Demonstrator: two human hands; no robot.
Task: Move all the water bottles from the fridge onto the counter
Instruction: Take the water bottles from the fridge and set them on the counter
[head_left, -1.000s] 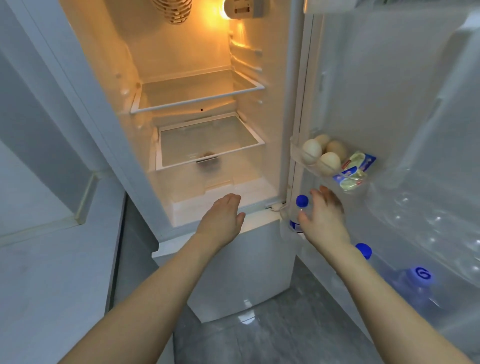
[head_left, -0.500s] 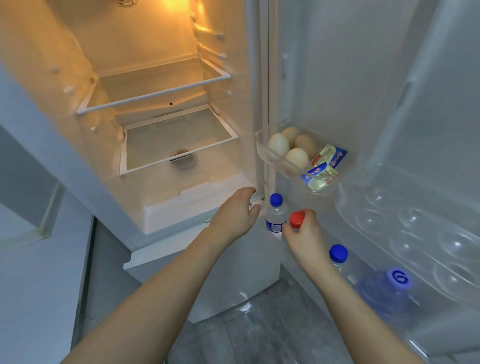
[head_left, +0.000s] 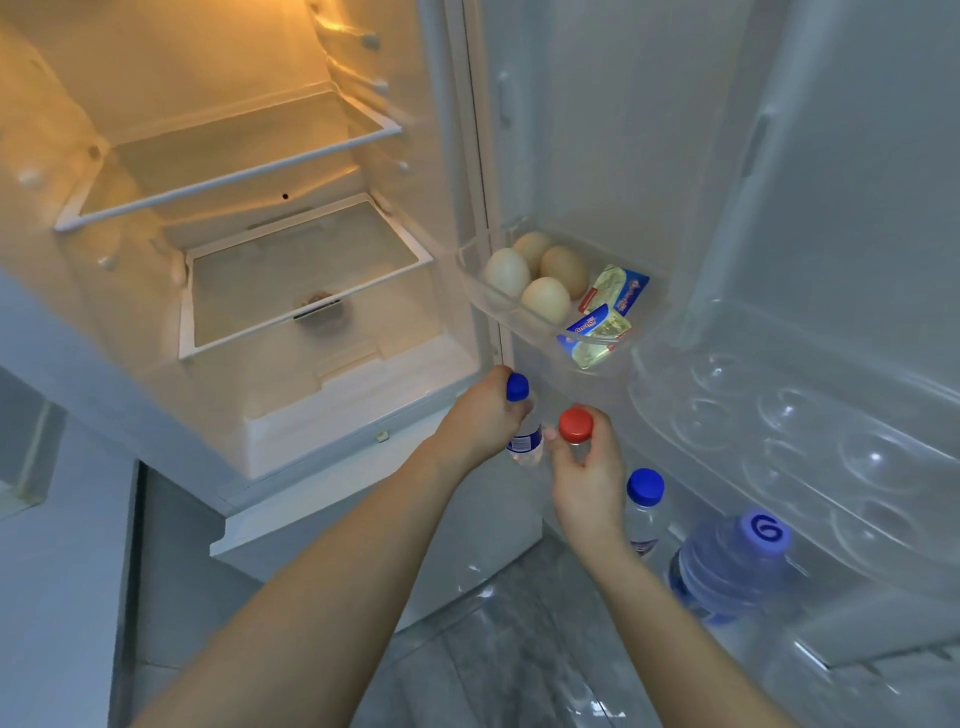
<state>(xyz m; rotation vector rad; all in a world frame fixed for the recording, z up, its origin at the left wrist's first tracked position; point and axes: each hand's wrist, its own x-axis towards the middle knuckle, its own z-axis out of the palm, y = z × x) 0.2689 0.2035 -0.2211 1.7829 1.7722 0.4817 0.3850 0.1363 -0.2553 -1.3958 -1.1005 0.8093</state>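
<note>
Fridge (head_left: 249, 322) open, main shelves bare, light on. Left hand (head_left: 480, 423) has its fingers wrapped round the neck of a small blue-capped bottle (head_left: 522, 415), at the hinge end of the bottom door shelf. Right hand (head_left: 587, 470) just beside it, fingers closed on a red-capped bottle (head_left: 575, 425), only the cap and a bit of neck visible above the grip. Whether either bottle is lifted off the shelf: cannot tell. Second blue-capped bottle (head_left: 644, 512) stands upright in the lower door shelf, right of the right wrist. Large jug (head_left: 732, 564) with a purple cap next to it. Door bin (head_left: 519, 317) above holds four eggs (head_left: 545, 299) and butter packs (head_left: 597, 338). Clear egg tray (head_left: 810, 436) further right.
</note>
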